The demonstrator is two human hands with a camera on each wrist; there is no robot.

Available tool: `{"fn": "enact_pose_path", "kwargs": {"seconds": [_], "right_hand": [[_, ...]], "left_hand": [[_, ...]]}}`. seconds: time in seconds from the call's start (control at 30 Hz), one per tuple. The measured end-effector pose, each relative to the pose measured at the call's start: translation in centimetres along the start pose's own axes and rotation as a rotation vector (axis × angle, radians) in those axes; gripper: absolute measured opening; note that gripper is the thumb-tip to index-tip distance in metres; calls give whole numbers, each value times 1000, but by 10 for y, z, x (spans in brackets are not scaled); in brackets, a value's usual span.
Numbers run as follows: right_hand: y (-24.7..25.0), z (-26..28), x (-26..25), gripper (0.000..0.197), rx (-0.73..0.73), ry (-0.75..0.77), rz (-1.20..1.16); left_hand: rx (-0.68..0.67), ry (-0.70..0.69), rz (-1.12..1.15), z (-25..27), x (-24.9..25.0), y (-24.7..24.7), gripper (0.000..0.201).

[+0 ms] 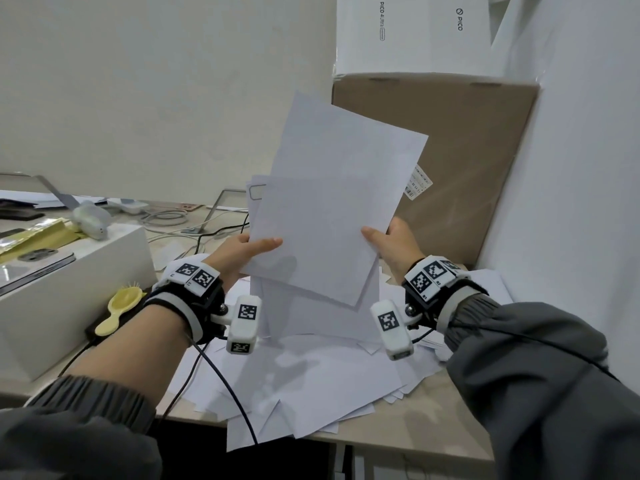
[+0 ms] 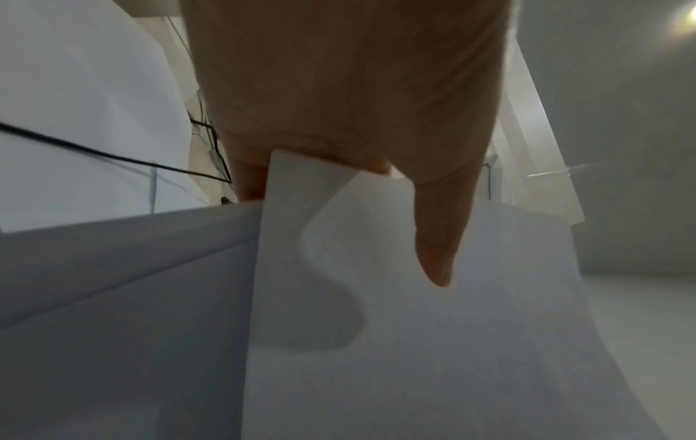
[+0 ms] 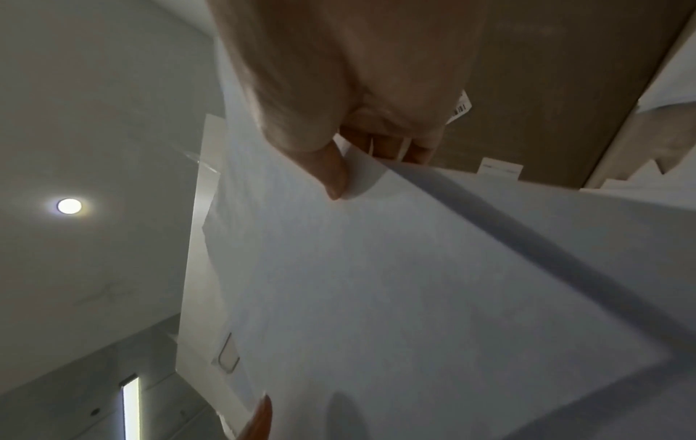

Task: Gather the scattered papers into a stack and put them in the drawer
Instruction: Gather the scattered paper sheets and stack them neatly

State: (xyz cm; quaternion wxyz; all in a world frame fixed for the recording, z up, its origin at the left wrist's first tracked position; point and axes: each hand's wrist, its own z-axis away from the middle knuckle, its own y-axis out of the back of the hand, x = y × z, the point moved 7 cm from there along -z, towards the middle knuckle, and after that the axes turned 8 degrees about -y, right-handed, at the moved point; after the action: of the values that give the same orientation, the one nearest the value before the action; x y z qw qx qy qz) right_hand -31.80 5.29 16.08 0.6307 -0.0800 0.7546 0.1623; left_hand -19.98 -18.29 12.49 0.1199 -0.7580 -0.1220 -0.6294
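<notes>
1. Currently, the left hand (image 1: 242, 252) and right hand (image 1: 394, 245) each pinch a side edge of a sheaf of papers (image 1: 332, 216), thumb on the near face and fingers behind.
2. The sheaf is held upright above the desk (image 1: 429, 417); its sheets are uneven, corners fanned out at different angles.
3. More loose sheets (image 1: 304, 386) lie overlapped on the desk below the hands, some overhanging its front edge.
4. Desk surface: light beige. A white box (image 1: 69, 292) stands at the left, with a yellow hairbrush (image 1: 119, 308) beside it; cables (image 1: 180, 220) lie further back.
5. A brown cardboard box (image 1: 460, 161) leans at the rear right, white boxes (image 1: 412, 32) stacked above it.
6. The walls are plain white; the right wrist view shows a round ceiling light (image 3: 69, 206).
</notes>
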Motion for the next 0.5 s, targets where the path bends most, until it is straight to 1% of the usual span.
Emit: {"fn": "enact_pose_path", "kwargs": {"seconds": [0.07, 0.1, 0.13, 0.2, 0.27, 0.33, 0.4, 0.5], "right_hand": [[4, -3, -2, 20, -3, -4, -5], [4, -3, -4, 15, -29, 5, -6], [3, -3, -7, 16, -50, 21, -9], [-2, -1, -9, 25, -99, 41, -34], [-7, 1, -2, 41, -127, 4, -82], [-10, 4, 12, 56, -105, -50, -99], [-13, 6, 35, 59, -101, -96, -114], [-19, 14, 65, 54, -131, -174, -132]], "left_hand": [[-25, 25, -45, 1, 1, 1, 59], [-29, 33, -57, 2, 1, 1, 53], [-23, 38, -64, 2, 0, 2, 51], [-2, 29, -71, 2, -1, 1, 54], [29, 1, -41, 2, -3, -3, 59], [59, -7, -2, 3, -10, -6, 59], [81, -5, 17, 5, -19, -11, 53], [130, 14, 5, 7, -31, -16, 43]]}}
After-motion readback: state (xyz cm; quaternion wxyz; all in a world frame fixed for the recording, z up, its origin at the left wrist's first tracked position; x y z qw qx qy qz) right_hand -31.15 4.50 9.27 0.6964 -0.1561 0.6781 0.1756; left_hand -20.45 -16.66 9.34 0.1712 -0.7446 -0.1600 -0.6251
